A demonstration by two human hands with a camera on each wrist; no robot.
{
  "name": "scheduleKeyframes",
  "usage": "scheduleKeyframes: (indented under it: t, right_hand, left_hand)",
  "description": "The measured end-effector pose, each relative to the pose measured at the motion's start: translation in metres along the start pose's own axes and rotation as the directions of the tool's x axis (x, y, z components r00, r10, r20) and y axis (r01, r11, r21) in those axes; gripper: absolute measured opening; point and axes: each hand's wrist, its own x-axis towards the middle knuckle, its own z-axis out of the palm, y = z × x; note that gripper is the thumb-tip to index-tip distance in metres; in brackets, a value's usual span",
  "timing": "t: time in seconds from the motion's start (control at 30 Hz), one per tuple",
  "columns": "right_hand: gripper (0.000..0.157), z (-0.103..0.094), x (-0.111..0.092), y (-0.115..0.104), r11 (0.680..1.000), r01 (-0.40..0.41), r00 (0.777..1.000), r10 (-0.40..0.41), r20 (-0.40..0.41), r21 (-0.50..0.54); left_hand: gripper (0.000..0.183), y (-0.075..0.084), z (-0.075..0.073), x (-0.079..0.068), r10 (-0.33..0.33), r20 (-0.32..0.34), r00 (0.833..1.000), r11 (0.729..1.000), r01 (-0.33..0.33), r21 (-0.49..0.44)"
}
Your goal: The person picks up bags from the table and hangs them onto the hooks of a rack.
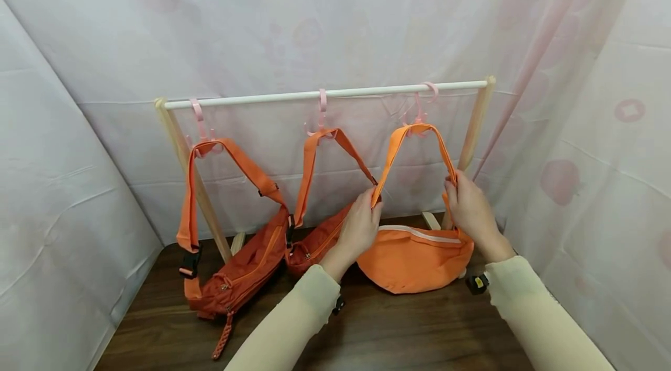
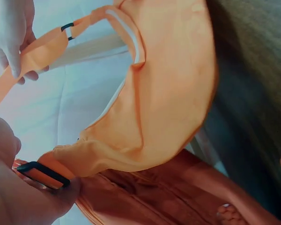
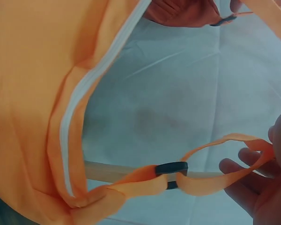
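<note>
A light orange waist bag [image 1: 414,263] with a white zip hangs low at the right, close over the table. Its orange strap [image 1: 417,129] loops over a pink hook [image 1: 419,110]. My left hand [image 1: 362,222] grips the strap's left side, next to a black buckle [image 2: 35,169] that shows in the left wrist view. On the other side, my right hand [image 1: 474,208] pinches the strap between thumb and fingers, above a black slider [image 3: 172,168]. Behind my left forearm, a darker orange bag [image 1: 320,243] is partly hidden.
A white rod [image 1: 251,98] on wooden posts [image 1: 474,120] carries the hooks. Another dark orange bag [image 1: 246,275] hangs from the left hook [image 1: 198,117], its braided pull [image 1: 223,336] over the brown table [image 1: 419,330]. Pale curtains [image 1: 236,27] enclose the back and sides.
</note>
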Motion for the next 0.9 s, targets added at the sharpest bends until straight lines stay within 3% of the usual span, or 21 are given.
scheduleKeyframes:
  t: [0.37, 0.73, 0.9]
  right_hand:
    - [0.052, 0.014, -0.022, 0.002, 0.998, 0.061, 0.994, -0.061, -0.095, 0.006]
    - [0.059, 0.021, -0.045, 0.001, 0.998, 0.055, 0.992, -0.052, -0.119, 0.025]
    - [0.06, 0.021, -0.053, -0.003, 0.993, 0.116, 0.977, -0.112, -0.179, 0.01]
  left_hand:
    - [0.061, -0.005, -0.001, -0.027, 0.061, -0.037, 0.997, 0.997, -0.059, 0.044]
    - [0.062, -0.022, 0.001, -0.051, 0.055, -0.048, 0.997, 0.998, -0.056, -0.018]
    - [0.06, -0.027, -0.003, -0.063, 0.056, -0.052, 0.997, 0.998, -0.057, -0.034]
